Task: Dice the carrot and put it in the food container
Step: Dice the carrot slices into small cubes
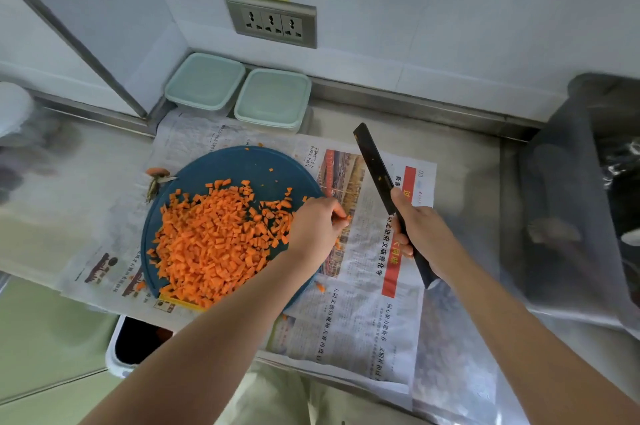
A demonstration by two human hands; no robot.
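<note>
Left hand [317, 223] pinches stray carrot dice [343, 216] off newspaper [367, 313] — likely regathering; right hand [422, 227] grips knife [372, 161], blade raised clear.

left hand [317, 227] pinching, fingers curled; right hand [420, 234] clenched

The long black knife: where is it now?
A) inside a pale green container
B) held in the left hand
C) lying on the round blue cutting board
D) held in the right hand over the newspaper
D: the right hand grips the long black knife by its handle above the spread newspaper; the left hand pinches an orange carrot bit.
</note>
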